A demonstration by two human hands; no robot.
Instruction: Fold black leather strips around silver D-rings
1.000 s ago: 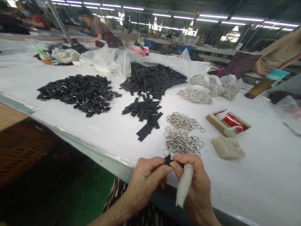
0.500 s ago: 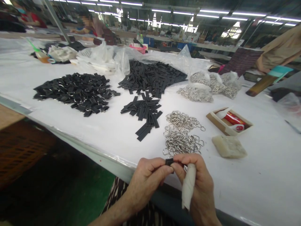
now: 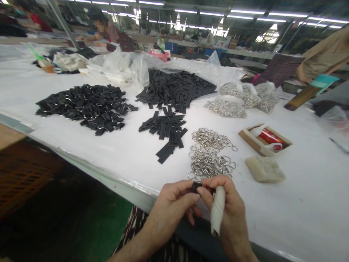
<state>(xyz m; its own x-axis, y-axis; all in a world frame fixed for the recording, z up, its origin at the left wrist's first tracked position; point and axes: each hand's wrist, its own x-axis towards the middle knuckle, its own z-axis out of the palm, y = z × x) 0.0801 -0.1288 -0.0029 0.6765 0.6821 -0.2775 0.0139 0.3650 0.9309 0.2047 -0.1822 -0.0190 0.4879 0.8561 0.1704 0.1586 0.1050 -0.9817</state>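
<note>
Near the table's front edge, both my hands pinch one small black strap piece (image 3: 196, 187). My left hand (image 3: 174, 207) has thumb and forefinger closed on its left side. My right hand (image 3: 231, 211) grips its right side and also carries a tool with a white wrapped handle (image 3: 218, 211), whose working end is hidden by the fingers. Just beyond my hands lies a pile of metal rings (image 3: 211, 163). Loose black strips (image 3: 169, 127) lie further left. A heap of black strips fitted with rings (image 3: 87, 107) sits at the left.
A larger mound of black strips (image 3: 177, 87) lies behind, beside bags of rings (image 3: 226, 107). To the right are a small box (image 3: 251, 143) holding a red-labelled bottle, a waxy block (image 3: 264, 169) and a teal-lidded bottle (image 3: 308, 92). Other people sit or stand beyond.
My hands stay close together on the black strap piece. The fingers have shifted slightly, with my left hand's lower fingers more spread, and the wrapped handle has moved up a little.
</note>
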